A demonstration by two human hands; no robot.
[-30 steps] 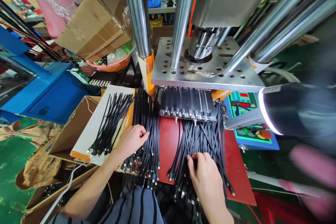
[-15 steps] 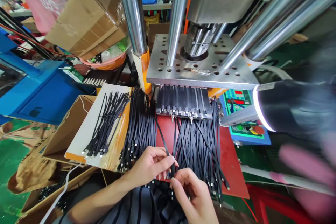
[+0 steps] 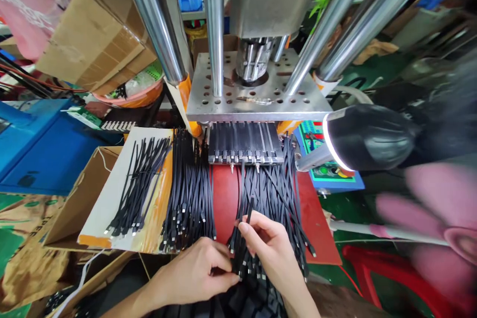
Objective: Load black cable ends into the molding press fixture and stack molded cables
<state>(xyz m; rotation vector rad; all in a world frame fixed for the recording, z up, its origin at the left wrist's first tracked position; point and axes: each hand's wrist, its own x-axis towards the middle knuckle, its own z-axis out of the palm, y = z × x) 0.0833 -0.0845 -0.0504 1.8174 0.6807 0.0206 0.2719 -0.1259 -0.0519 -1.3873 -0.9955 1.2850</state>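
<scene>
In the head view my right hand (image 3: 270, 243) pinches a flat black cable (image 3: 252, 204) between thumb and fingertips, its upper end sticking up above them. Lower and to the left, my left hand (image 3: 203, 271) has thumb and finger closed at the cable's lower end, where a small connector shows. Just beyond both hands, a pile of loose black cables (image 3: 268, 189) with metal-tipped plugs spreads over a red board (image 3: 225, 191). A black slotted block (image 3: 244, 141) holds a row of cables side by side under a steel press plate (image 3: 261, 107).
Left of the red board lie more cables (image 3: 190, 184) and a white card (image 3: 100, 198) bearing a tied bundle. A black lamp (image 3: 368, 136) with a lit ring leans in from the right, beside a control panel (image 3: 328, 171) and a spinning pink fan (image 3: 443, 203). Steel columns (image 3: 214, 25) rise above.
My left hand has come down and left, to the cable's lower end. My right hand has risen slightly and grips the cable higher up. The whole view has shifted.
</scene>
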